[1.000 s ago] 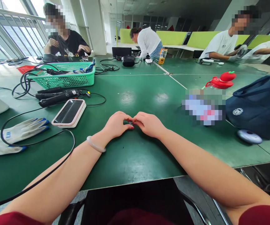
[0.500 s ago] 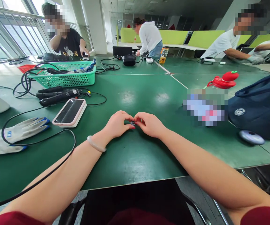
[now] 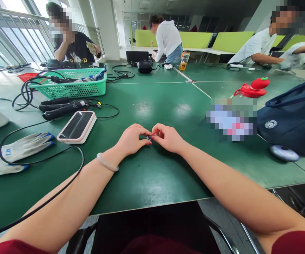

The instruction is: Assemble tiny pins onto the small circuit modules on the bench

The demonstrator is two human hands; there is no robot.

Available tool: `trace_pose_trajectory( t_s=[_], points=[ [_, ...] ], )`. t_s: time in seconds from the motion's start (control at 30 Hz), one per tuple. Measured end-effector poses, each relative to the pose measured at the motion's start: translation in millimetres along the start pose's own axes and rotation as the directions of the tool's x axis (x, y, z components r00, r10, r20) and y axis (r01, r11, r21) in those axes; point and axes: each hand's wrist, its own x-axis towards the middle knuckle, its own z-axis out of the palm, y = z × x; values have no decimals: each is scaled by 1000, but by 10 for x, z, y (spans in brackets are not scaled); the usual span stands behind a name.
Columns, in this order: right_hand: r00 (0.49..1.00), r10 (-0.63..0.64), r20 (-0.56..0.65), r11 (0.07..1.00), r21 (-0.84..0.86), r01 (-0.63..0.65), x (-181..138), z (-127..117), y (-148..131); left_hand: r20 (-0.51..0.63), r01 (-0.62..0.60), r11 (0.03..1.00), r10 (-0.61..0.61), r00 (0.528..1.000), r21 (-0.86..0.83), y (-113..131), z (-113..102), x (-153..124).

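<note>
Over the middle of the green table, my left hand pinches a small dark-and-silver metallic piece between thumb and fingers. It is too small for me to tell its kind. From the right, my right hand meets it, thumb and fingertips pressed together at the same piece. The two hands' fingertips nearly touch, and they hide part of it. A pale bangle circles my left wrist.
Left lie a phone, a work glove, a black cable, black-handled tools and a green basket. A navy bag, a red-lidded bottle and an oval object stand right. Several people work beyond.
My right fingers have shifted slightly at the small piece, while my left hand keeps its pinch. Across the table, the person at the left has raised a phone.
</note>
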Motion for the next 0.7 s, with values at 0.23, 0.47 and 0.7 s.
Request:
trace_pose_trajectory(
  t_s=[0.23,0.47,0.7],
  points=[
    [998,-58,0,993,-102,58,-13,-14,-13,-14,-14,1000,14,1000,-8,-12,-4,8],
    [990,-135,-38,971,-203,125,-30,-25,-22,-32,53,993,-57,998,-107,-22,-10,10],
    [982,-165,-88,961,-238,140,-38,-48,-32,-13,125,967,-131,991,-222,-15,-15,19]
  ],
)
